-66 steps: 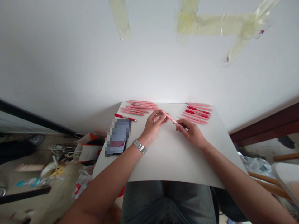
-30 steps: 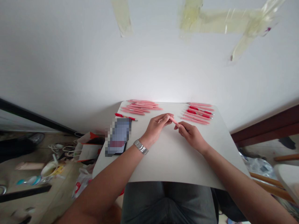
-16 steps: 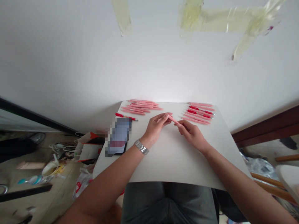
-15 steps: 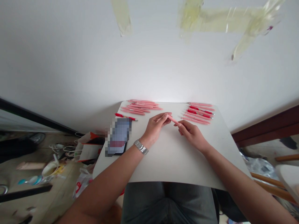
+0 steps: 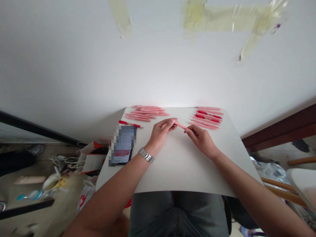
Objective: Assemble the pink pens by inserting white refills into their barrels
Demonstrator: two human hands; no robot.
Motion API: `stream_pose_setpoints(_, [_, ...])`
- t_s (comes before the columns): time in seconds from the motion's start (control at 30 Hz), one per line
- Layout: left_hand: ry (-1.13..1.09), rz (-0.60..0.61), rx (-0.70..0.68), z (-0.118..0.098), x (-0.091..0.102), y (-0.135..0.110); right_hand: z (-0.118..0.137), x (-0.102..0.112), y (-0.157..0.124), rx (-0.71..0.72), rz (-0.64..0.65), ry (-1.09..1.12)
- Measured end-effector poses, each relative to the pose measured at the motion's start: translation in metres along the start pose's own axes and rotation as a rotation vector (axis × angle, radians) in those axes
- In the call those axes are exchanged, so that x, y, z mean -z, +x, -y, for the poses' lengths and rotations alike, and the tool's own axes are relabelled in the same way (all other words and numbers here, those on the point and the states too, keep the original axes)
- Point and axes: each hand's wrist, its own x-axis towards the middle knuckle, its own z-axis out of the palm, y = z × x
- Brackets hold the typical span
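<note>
1. Pink pen (image 5: 181, 125) sits at frame centre, just above the white board (image 5: 182, 164), gripped at both ends.
2. Left hand (image 5: 160, 133) pinches its left end with closed fingertips.
3. Right hand (image 5: 200, 139) pinches the right end, fingers closed.
4. Pen rows (image 5: 145, 113) lie upper left; more pens (image 5: 207, 118) upper right.
5. Phone (image 5: 122, 144) rests at the board's left edge.

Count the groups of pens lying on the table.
2 groups: one pile far left, one row far right. A lone red pen lies by the phone; both hands hold another.
</note>
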Motion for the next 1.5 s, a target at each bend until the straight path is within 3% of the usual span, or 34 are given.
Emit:
stream_pose_setpoints(0.4, [-0.014,-0.072,0.039,-0.0014,-0.0019,0.0003,-0.0043,-0.0019,0.0048,0.12,-0.118,-0.076])
stream_pose_setpoints(0.67, [-0.054,-0.05,0.027,0.0008,-0.0005,0.0011,0.0018,0.0037,0.002,-0.01,0.046,0.062])
stream_pose_setpoints(1.13, [-0.087,0.063,0.007,0.0008,-0.0027,-0.0012,-0.0008,0.0023,0.0024,-0.013,0.022,0.099])
stream_pose_setpoints(1.5, [-0.059,0.194,0.073,-0.0047,-0.0055,-0.0067,0.0026,0.0008,-0.0004,0.0,0.05,0.138])
